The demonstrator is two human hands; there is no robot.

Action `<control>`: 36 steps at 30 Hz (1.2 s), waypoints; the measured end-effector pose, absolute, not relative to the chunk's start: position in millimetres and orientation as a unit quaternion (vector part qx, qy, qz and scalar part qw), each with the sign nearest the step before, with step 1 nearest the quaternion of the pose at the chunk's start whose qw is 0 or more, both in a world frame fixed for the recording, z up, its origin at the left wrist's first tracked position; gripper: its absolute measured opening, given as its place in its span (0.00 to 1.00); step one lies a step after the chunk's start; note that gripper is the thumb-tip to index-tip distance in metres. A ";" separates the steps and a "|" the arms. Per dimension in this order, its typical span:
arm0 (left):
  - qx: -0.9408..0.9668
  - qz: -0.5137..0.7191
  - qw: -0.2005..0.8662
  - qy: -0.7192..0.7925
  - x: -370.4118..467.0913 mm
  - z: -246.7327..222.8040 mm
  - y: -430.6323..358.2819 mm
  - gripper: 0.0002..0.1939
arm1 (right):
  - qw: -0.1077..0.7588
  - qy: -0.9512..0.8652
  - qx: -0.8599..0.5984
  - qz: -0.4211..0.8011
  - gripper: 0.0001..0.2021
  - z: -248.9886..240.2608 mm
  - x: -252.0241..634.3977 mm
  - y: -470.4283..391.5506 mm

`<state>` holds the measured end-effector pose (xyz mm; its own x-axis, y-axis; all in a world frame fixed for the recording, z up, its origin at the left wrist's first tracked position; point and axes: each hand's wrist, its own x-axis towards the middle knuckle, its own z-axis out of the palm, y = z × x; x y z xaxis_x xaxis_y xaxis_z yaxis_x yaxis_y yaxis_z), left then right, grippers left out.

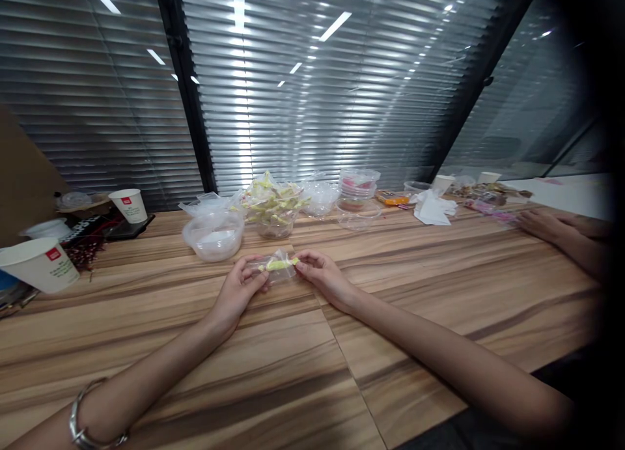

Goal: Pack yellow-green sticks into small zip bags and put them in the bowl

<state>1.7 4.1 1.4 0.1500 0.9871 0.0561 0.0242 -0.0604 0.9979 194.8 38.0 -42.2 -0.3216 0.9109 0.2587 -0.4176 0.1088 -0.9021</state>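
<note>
Clear packet (284, 276) | yellow strip (277, 265) inside | grip: left hand (240, 286), right hand (326, 279) clamped on packet

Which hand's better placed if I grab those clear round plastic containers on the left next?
Probably your left hand: it's nearer the clear round plastic containers, while your right hand is farther across. Both hands hold the clear plastic packet with yellow-green contents.

A crinkled clear bag (282, 277) with a yellow-green strip (277, 265) sits sideways between my left hand (241, 283) and right hand (326, 279).
</note>
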 end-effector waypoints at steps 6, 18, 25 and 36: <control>0.565 0.458 0.520 0.448 3.1 3.4 0.9 0.25 | 0.563 -0.413 -0.183 0.692 0.12 -39.8 196.6 37.5; 0.560 0.471 0.499 0.464 -0.4 -1.2 6.1 0.25 | 0.552 -0.320 -0.165 0.752 0.11 -42.3 206.0 47.8; 0.564 0.464 0.498 0.468 -0.8 -0.8 6.8 0.25 | 0.510 -0.501 -0.251 0.652 0.14 -39.3 195.3 35.7; 0.555 0.471 0.504 0.465 -0.4 -0.9 6.1 0.25 | 0.508 -0.518 -0.241 0.644 0.17 -39.6 197.0 36.4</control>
<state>-0.4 6.1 -0.9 0.1234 0.9908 0.0549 0.0418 -0.0604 0.9973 197.0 36.4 -39.6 -0.3677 0.9046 0.2157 -0.4050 0.0531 -0.9128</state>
